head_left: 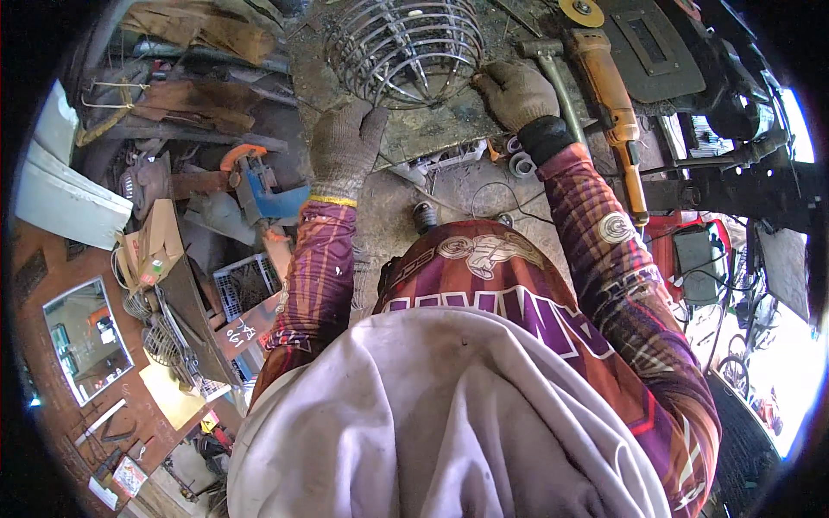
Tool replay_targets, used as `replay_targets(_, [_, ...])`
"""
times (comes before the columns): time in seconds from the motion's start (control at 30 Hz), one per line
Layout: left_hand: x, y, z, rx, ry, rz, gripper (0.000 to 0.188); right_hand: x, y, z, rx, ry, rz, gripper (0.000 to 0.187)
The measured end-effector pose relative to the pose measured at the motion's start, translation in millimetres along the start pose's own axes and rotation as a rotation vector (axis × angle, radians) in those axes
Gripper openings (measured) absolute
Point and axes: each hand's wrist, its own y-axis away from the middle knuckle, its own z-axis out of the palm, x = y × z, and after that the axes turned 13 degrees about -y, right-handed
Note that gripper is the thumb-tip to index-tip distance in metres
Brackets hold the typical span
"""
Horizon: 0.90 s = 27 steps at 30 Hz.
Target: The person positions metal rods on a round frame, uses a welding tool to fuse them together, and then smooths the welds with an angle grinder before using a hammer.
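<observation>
A round cage of bent metal rods (408,53) is seen on the bench (315,73) at the top middle of the frame. Rings and ribs are already put together in a bowl shape, so much of the building seems to be done. Whether every joint is fixed, or what is left, cannot be told.

The left hand (347,142) is placed by the cage's lower left edge and the right hand (521,93) by its lower right edge. Both are covered by knit gloves. Whether either grip is pinching a rod or just resting there cannot be told. A hammer (544,56) and an orange grinder (609,91) are laid at the upper right.

Big pale letters are printed on the shirt (466,259), low in the middle. White marks are written on a brown panel (237,338) at the lower left. No brand is given here.
</observation>
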Motion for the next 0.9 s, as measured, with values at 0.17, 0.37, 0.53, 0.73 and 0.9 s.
replay_targets(0.17, [3.8, 4.0, -9.7, 0.136, 0.038, -0.007, 0.028, -5.6, 22.0, -35.9, 0.155, -0.249, -0.066, 0.042])
replay_targets(0.37, [2.9, 16.4, -13.5, 0.354, 0.055, -0.05, 0.029, 20.9, 125.9, -143.0, 0.452, 0.294, 0.231, 0.058])
replay_targets(0.53, [18.1, 46.8, -30.0, 0.304, 0.06, -0.031, 0.025, 141.2, 185.3, -158.5, 0.018, -0.443, 0.558, 0.056])
replay_targets(0.73, [74.7, 67.4, -39.3, 0.136, 0.182, 0.141, 0.021, 169.0, 186.5, -137.9, 0.098, -1.414, 0.951, 0.042])
replay_targets(0.9, [115.3, 81.7, -20.8, -0.013, 0.311, 0.279, 0.023, 160.5, 169.4, -134.1, -0.218, -1.666, 0.917, 0.043])
